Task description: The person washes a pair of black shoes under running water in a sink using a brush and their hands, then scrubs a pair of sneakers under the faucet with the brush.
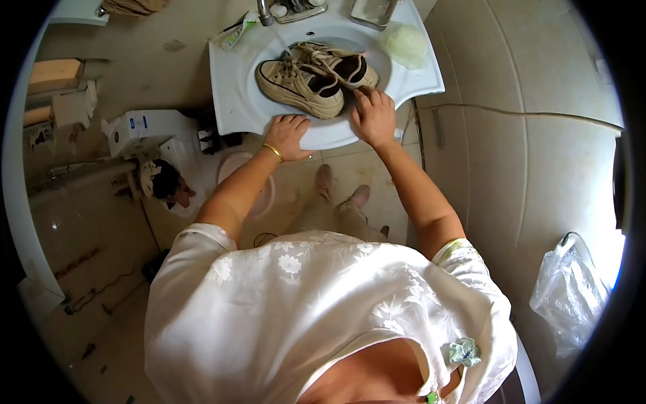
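A pair of beige lace-up sneakers (pixel 296 86) with dark linings lies side by side in the white washbasin (pixel 232 111). Water runs from the faucet (pixel 265 15) onto their laces. My left hand (pixel 287 137) rests on the basin's front rim, fingers over the edge, close to the heel of the left shoe. On the rim's right side lies my right hand (pixel 374 116), with its bent fingertips near the heel of the other shoe (pixel 360 75). Whether those fingertips touch the shoe is hard to tell. Neither hand visibly holds anything.
A pale green bundle in thin plastic (pixel 406 46) sits on the basin's right ledge, near a soap dish (pixel 372 12). A tube (pixel 237 32) lies on the left ledge. Below stands a pink tub (pixel 264 195). A plastic bag (pixel 568 293) hangs at the right wall.
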A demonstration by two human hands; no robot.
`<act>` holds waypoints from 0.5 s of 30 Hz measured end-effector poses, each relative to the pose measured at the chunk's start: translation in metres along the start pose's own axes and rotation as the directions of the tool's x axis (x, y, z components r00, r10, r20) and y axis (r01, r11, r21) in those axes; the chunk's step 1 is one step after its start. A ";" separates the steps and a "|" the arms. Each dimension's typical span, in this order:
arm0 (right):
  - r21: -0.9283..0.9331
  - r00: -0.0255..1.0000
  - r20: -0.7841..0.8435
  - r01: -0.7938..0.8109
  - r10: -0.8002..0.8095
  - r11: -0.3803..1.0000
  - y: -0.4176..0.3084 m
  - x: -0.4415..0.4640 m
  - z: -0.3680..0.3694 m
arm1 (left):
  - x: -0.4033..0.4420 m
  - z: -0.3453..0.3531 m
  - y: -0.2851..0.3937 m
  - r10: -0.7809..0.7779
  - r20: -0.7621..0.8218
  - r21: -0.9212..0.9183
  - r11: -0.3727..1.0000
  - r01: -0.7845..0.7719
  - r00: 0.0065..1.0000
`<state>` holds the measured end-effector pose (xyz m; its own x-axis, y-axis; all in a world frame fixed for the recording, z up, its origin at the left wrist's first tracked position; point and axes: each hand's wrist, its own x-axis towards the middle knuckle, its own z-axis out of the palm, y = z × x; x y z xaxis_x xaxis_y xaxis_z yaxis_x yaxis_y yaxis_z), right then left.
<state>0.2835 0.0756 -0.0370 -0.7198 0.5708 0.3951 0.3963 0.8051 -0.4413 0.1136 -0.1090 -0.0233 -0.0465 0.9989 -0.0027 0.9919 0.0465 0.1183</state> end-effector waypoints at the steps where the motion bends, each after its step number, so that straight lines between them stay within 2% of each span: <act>1: -0.008 1.000 0.016 -0.009 0.009 1.000 -0.002 -0.001 -0.001 | 0.000 -0.002 0.001 -0.003 0.009 0.005 1.000 0.003 1.000; 4: -0.064 0.995 0.092 0.039 -0.033 0.997 0.001 -0.001 -0.001 | -0.004 0.004 0.000 -0.019 0.023 -0.009 1.000 0.019 1.000; 7: -0.067 0.999 0.047 0.029 -0.026 0.997 -0.001 0.000 0.004 | -0.004 0.004 0.000 -0.020 0.042 -0.008 1.000 0.021 0.999; 15: -0.094 0.994 0.109 0.039 -0.029 0.995 -0.002 0.005 0.005 | -0.003 0.004 -0.005 -0.005 0.004 -0.056 0.998 0.006 1.000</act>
<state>0.2768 0.0764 -0.0381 -0.7886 0.5267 0.3174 0.4200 0.8383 -0.3476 0.1096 -0.1119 -0.0276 -0.0513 0.9987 -0.0072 0.9835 0.0518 0.1736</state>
